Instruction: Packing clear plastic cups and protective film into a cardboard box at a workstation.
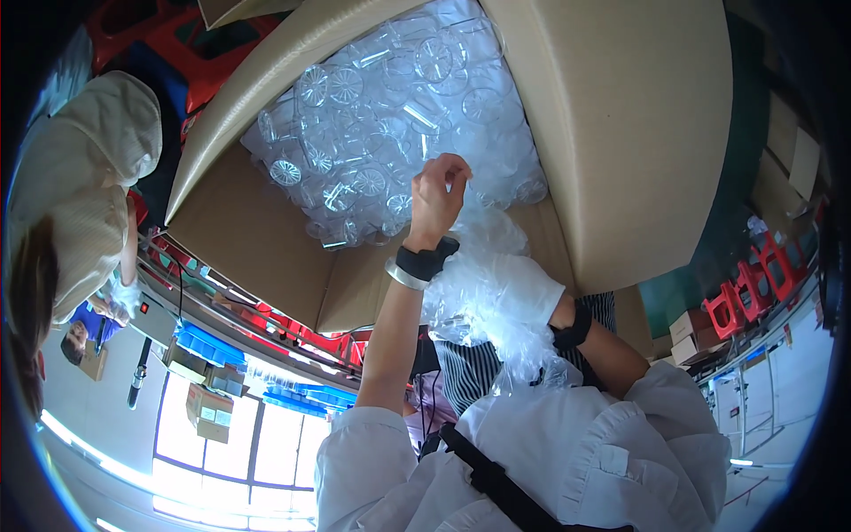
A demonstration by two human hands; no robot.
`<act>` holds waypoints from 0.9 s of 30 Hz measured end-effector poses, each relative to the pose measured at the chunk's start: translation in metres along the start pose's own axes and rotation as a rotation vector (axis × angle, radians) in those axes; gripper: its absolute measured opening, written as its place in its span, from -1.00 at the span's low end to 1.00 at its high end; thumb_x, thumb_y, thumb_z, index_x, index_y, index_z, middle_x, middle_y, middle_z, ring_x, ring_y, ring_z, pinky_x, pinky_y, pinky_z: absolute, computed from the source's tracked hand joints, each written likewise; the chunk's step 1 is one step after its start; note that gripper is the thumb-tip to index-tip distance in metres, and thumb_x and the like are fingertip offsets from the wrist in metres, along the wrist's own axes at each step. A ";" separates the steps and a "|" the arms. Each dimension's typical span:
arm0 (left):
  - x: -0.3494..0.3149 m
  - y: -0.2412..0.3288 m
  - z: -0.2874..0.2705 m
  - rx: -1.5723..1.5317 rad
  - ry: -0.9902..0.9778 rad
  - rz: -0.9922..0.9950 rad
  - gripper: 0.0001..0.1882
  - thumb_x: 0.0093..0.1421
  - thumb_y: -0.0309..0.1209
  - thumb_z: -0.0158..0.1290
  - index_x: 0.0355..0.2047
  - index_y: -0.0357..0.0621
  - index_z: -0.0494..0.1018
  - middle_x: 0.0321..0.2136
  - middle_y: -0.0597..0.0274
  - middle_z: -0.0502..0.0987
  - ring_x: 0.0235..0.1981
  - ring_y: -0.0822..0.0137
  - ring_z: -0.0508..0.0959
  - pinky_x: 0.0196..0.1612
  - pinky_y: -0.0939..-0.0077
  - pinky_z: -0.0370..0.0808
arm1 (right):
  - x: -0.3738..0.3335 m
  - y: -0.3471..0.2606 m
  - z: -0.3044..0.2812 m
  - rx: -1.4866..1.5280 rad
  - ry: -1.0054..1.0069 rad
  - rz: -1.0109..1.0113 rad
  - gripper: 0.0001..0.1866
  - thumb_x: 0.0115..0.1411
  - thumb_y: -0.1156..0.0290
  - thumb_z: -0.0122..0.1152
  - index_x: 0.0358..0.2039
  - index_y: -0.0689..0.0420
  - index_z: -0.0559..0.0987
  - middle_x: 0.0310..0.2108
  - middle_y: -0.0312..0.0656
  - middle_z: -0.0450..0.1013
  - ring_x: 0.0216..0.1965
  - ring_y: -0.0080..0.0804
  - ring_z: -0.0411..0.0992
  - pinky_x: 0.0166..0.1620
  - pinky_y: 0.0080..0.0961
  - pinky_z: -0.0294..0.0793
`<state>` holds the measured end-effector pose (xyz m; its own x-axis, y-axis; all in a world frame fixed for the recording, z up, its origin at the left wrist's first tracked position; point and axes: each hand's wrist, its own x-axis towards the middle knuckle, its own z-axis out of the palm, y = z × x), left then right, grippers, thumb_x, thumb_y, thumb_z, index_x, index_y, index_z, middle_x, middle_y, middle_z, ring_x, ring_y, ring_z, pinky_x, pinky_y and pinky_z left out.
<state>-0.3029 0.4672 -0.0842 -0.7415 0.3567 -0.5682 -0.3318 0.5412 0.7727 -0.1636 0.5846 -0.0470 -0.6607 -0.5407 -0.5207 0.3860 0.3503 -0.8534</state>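
My left hand is over the near part of a large cardboard box, fingers curled together at the tips. Whether anything thin is pinched there, I cannot make out. Inside the box lie many clear plastic round pieces, some with spoked, wheel-like faces, on a whitish sheet. A crumpled clear plastic bag hangs from beside my left hand down to my waist. My right hand is at this bag, covered by whitish plastic, so its fingers are hidden. Dark bands circle both wrists.
At the left a person in a pale top works close by, hands around clear plastic. Another person is farther off. Red stools and small cartons stand at the right. Blue trays are at the lower left.
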 end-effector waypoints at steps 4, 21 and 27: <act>-0.004 0.011 -0.017 0.090 0.039 0.125 -0.91 -0.03 -0.66 -0.04 -0.47 -0.27 0.41 -0.53 0.15 0.48 -0.53 0.36 0.50 -0.41 0.57 0.40 | 0.008 -0.025 -0.023 0.027 0.392 -0.062 -0.73 0.00 0.32 -0.01 -0.29 0.17 0.43 -0.31 -0.06 0.39 -0.27 -0.19 0.36 -0.20 -0.33 0.33; 0.025 0.046 0.005 0.190 -0.400 0.272 -0.77 -0.08 -0.63 0.01 -0.34 -0.23 0.42 -0.40 0.06 0.45 -0.35 0.05 0.46 -0.33 0.35 0.41 | 0.021 -0.039 -0.024 -0.239 0.160 -0.198 -0.79 0.01 0.38 -0.04 -0.32 0.16 0.39 -0.37 -0.14 0.40 -0.41 -0.17 0.41 -0.36 -0.33 0.37; 0.028 -0.043 0.100 0.406 -0.331 0.326 -0.80 -0.05 -0.56 0.00 -0.34 -0.19 0.41 -0.42 0.04 0.43 -0.35 0.01 0.45 -0.31 0.25 0.39 | 0.006 -0.044 -0.031 -0.215 -0.026 -0.128 -0.73 0.06 0.34 -0.09 -0.25 0.18 0.40 -0.44 -0.13 0.40 -0.47 -0.32 0.43 -0.47 -0.42 0.41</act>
<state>-0.2516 0.5300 -0.1614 -0.5255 0.7345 -0.4293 0.1780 0.5883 0.7888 -0.2046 0.5895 -0.0122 -0.6772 -0.6100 -0.4115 0.1522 0.4310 -0.8894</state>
